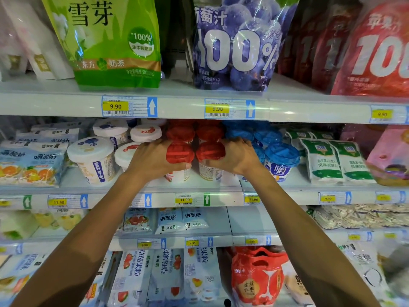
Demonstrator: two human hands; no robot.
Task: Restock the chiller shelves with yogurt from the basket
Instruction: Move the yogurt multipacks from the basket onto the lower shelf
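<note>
On the middle shelf (124, 189) of the chiller we have both arms reaching in. Rows of cups fill this shelf: white lids to our left, red lids in the middle, blue lids to our right. Big juice bags (236, 41) stand on the shelf above.

Our left hand (152, 159) is wrapped around the left red cup (179, 155), thumb across its front. Our right hand (238, 157) is wrapped around the right red cup (210, 151) the same way. The two cups stand side by side at the front of the red rows, almost touching. The basket is out of sight.

What could go wrong? We think the shelf is packed tight. If we push too hard, the red cups behind could tip or bump into the blue cups (281, 158) and white cups (93, 158). Our knuckles sit close to those neighbours, so a fast pull back could knock one off the front edge. A hard squeeze could also dent a cup or pop its lid.
</note>
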